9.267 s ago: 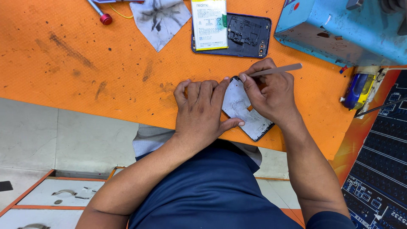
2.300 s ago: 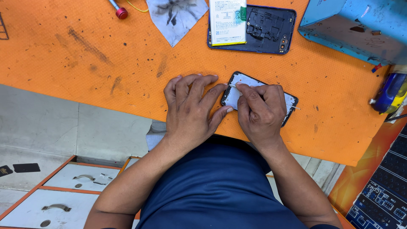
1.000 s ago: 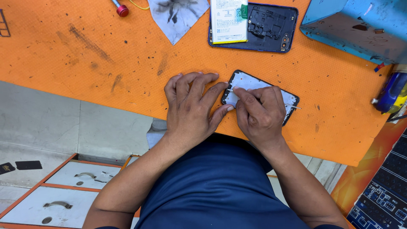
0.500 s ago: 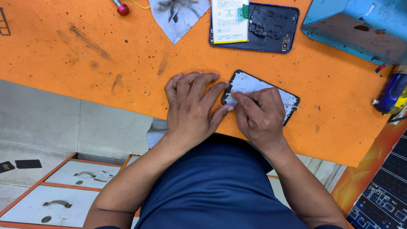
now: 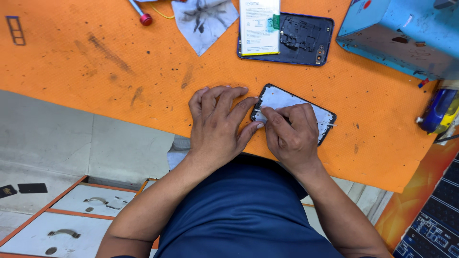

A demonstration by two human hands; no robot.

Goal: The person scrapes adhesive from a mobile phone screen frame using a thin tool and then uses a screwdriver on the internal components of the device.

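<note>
A phone screen panel (image 5: 287, 101) with a black rim and pale back lies face down on the orange mat (image 5: 119, 71), near its front edge. My left hand (image 5: 217, 124) rests flat on the mat, its fingertips pressing the panel's left end. My right hand (image 5: 289, 134) lies over the panel's middle and pinches a thin tool whose tip (image 5: 329, 124) pokes out to the right. Beyond them lies an opened dark blue phone body (image 5: 301, 40) with a white battery (image 5: 259, 26) on its left half.
A stained grey cloth (image 5: 203, 19) and a red-tipped tool (image 5: 143, 16) lie at the back. A blue metal box (image 5: 401, 36) stands at the back right, a blue and yellow object (image 5: 437, 112) at the right edge. White drawers (image 5: 71, 215) show below the bench.
Nine seconds ago my right hand held the thin tool up over the tilted panel. Since then the panel lies flatter, and over the last second both hands have barely moved.
</note>
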